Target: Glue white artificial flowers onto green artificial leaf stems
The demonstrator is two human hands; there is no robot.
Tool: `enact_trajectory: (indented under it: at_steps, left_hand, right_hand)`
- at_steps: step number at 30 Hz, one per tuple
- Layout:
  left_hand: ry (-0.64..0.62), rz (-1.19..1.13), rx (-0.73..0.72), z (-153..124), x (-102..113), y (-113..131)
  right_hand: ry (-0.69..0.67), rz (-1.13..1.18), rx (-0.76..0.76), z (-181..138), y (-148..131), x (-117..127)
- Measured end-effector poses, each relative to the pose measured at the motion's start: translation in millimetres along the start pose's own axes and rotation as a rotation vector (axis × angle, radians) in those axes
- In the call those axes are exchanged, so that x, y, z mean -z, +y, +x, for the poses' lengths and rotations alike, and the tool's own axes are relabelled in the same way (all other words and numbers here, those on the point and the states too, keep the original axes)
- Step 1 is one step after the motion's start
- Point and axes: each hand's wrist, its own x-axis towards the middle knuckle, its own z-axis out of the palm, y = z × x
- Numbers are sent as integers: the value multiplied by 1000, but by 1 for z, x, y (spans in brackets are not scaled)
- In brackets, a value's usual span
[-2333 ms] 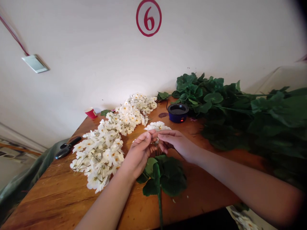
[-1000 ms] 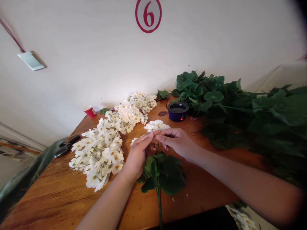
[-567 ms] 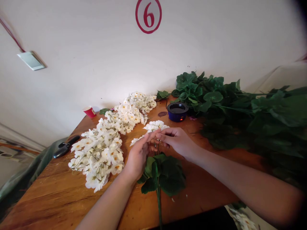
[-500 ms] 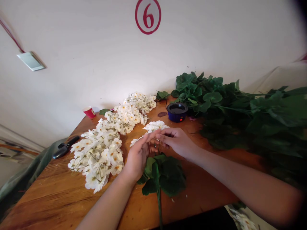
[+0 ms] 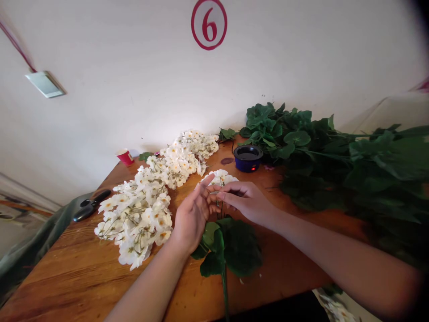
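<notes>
At the middle of the table (image 5: 83, 277), both hands meet over a sprig (image 5: 231, 246) that lies flat, its leaves toward 6 o'clock and its white bloom (image 5: 221, 176) toward 12. The left hand (image 5: 192, 214) has its fingers fanned apart, forefinger lifted, with only the thumb near the stalks. The right hand (image 5: 246, 201) presses thumb and forefinger together on the thin stalks just under the bloom, as far as the view shows.

The sprig looks artificial: light, with a springy, wiry stem, soft cloth petals and floppy leaves. The petals would likely crush or pull off, so the firm stalk below the bloom is the better place to hold.

A pile of blooms (image 5: 150, 197) lies at 9 to 11 o'clock, with cutters (image 5: 90, 205) beyond it at 9. A blue pot (image 5: 248, 157) stands at 12, and greenery (image 5: 335, 152) is heaped from 1 to 3.
</notes>
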Motion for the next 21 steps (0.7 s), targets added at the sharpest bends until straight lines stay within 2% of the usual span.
enact_trajectory:
  at_steps: [5,9,15,21]
  left_hand:
    - [39,-36,-60,0,-1,-1]
    - [73,38,-101,0,1,-3]
    - [83,289,-138,0,5,-5]
    - [74,549,-284,-4,-3,-2]
  right_hand:
    - [-19,31,-34,0,4,0]
    - [-44,33,-56,0,4,-3]
    - [-69,77,-37,1,1,-4]
    - [-86,294,-101,3,3,-3]
